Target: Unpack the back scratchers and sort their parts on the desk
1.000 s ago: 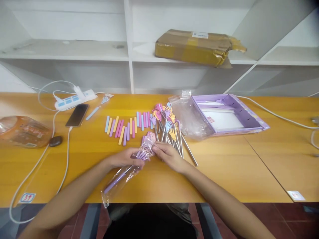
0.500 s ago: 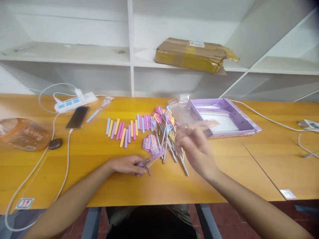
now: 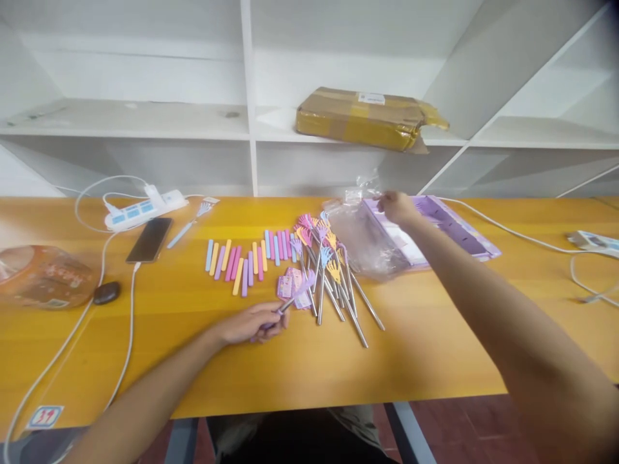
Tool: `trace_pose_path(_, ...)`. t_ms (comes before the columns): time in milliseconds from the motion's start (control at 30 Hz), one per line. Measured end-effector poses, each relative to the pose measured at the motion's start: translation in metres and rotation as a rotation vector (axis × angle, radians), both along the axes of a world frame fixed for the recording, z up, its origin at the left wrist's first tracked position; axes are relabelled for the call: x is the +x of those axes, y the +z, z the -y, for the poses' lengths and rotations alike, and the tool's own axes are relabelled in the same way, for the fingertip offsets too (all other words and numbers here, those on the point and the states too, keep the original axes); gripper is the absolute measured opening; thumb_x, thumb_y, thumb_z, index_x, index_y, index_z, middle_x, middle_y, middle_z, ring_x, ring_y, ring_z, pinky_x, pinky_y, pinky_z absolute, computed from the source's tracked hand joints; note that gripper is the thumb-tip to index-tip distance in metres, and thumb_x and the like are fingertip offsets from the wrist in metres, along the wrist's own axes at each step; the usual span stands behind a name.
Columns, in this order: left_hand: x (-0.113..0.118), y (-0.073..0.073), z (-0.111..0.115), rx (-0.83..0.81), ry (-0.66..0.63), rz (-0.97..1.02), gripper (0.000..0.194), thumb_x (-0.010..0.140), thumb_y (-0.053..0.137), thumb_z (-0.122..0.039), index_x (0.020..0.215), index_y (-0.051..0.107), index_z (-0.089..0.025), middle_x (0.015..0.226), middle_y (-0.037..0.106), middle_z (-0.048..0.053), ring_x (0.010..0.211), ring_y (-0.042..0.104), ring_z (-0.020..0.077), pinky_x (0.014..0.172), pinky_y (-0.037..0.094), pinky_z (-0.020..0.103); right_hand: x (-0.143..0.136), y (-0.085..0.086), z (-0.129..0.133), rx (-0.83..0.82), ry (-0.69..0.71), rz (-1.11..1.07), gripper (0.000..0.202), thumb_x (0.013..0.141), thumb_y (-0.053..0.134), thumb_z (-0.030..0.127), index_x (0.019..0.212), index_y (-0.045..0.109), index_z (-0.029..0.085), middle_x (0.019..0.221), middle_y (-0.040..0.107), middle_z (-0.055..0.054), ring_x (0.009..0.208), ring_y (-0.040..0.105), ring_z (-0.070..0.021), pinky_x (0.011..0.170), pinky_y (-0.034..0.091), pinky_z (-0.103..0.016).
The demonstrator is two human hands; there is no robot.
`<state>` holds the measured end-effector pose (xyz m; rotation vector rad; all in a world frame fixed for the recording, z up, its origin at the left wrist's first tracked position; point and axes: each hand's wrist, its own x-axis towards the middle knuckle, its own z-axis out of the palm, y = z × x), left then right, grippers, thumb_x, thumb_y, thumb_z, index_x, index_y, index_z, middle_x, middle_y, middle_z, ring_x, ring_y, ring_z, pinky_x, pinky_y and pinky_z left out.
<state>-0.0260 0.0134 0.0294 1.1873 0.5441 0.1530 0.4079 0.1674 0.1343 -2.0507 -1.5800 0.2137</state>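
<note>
My left hand (image 3: 258, 322) is closed round the handle of a purple back scratcher (image 3: 305, 282). Its claw head points up and right, above several small printed cards (image 3: 293, 283). To the right lies a pile of back scratchers (image 3: 333, 270) with metal rods and pink, yellow, blue and purple heads. My right hand (image 3: 397, 207) reaches to the near left side of the purple box (image 3: 467, 241). Its fingers are curled against a clear plastic wrapper (image 3: 367, 187), above a heap of clear plastic bags (image 3: 360, 235).
Coloured sticks (image 3: 244, 267) lie in rows left of the pile. Farther left are another back scratcher (image 3: 186, 229), a phone (image 3: 149, 240), a power strip (image 3: 145, 209), cables, a black mouse (image 3: 106, 293) and an orange bag (image 3: 46, 277). A taped carton (image 3: 358, 119) sits on the shelf.
My right hand has moved away from the left hand, up and right to the plastic bags beside the box. The purple back scratcher stays in my left hand, its head now free of plastic.
</note>
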Motion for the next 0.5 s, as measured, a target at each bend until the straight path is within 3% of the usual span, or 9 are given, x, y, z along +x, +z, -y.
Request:
trace_pose_path(100,-0.002,-0.004,-0.002,0.040,0.139,0.054,0.025,0.107,0.049,-0.047,0.105,0.054,-0.022,0.070,0.034,-0.009,0.055,0.023,0.0105,0.052,0.023,0.023,-0.020,-0.017,0.006,0.011,0.042,0.026,0.029,0.102,0.051,0.008,0.119,0.072,-0.003,0.108,0.073,-0.030,0.110,0.066,-0.0311,0.099,0.047,-0.045)
trace_pose_path(200,-0.004,0.002,-0.006,0.335,0.274,-0.050,0.016,0.103,0.052,-0.037,0.098,0.053,-0.022,0.070,0.038,-0.008,0.057,0.031,0.0108,0.056,0.028,0.024,-0.045,-0.020,0.037,0.061,0.179,0.037,0.044,0.102,0.046,0.008,0.142,0.063,0.005,0.125,0.067,-0.026,0.116,0.063,-0.0316,0.109,0.046,-0.052)
trace_pose_path(267,-0.005,0.007,-0.004,0.642,0.298,-0.225,0.009,0.100,0.052,-0.028,0.097,0.058,-0.021,0.073,0.049,-0.005,0.062,0.042,0.0124,0.061,0.034,0.025,-0.071,-0.020,0.077,0.035,0.331,0.016,0.045,0.104,0.052,0.018,0.148,0.061,0.015,0.130,0.065,-0.020,0.105,0.066,-0.0282,0.105,0.052,-0.049)
trace_pose_path(300,-0.004,0.008,-0.002,0.798,0.280,-0.320,0.009,0.098,0.052,-0.024,0.100,0.061,-0.021,0.075,0.055,-0.003,0.064,0.048,0.0137,0.063,0.037,0.026,-0.086,-0.022,0.103,0.003,0.437,0.002,0.050,0.101,0.065,0.026,0.150,0.061,0.020,0.132,0.065,-0.016,0.099,0.068,-0.0253,0.101,0.056,-0.044)
trace_pose_path(333,-0.003,0.007,0.002,0.945,0.248,-0.399,0.013,0.097,0.052,-0.021,0.104,0.063,-0.021,0.078,0.060,-0.002,0.067,0.054,0.0151,0.065,0.040,0.026,-0.104,-0.025,0.130,-0.048,0.604,-0.023,0.064,0.092,0.079,0.036,0.152,0.059,0.025,0.132,0.065,-0.011,0.098,0.069,-0.0234,0.097,0.060,-0.039)
trace_pose_path(400,0.000,0.003,0.012,1.229,0.183,-0.449,0.018,0.096,0.054,-0.016,0.109,0.066,-0.020,0.084,0.069,0.002,0.070,0.062,0.0179,0.066,0.045,0.028,-0.141,-0.035,0.183,-0.101,0.999,-0.116,0.086,0.091,0.083,0.051,0.163,0.046,0.024,0.147,0.059,-0.015,0.119,0.068,-0.0288,0.107,0.058,-0.043)
trace_pose_path(433,0.003,0.000,0.018,1.370,0.158,-0.406,0.017,0.097,0.054,-0.015,0.108,0.066,-0.019,0.086,0.072,0.004,0.071,0.066,0.0192,0.066,0.049,0.029,-0.159,-0.042,0.205,-0.098,1.079,-0.145,0.087,0.094,0.080,0.058,0.165,0.044,0.023,0.150,0.056,-0.017,0.126,0.066,-0.0313,0.110,0.057,-0.046)
trace_pose_path(500,0.008,-0.008,0.029,1.614,0.124,-0.252,0.015,0.101,0.053,-0.015,0.102,0.067,-0.017,0.084,0.074,0.007,0.071,0.069,0.0214,0.065,0.053,0.031,-0.189,-0.057,0.237,-0.044,1.017,-0.211,0.078,0.100,0.071,0.059,0.163,0.045,0.022,0.150,0.054,-0.018,0.124,0.066,-0.0321,0.105,0.059,-0.047)
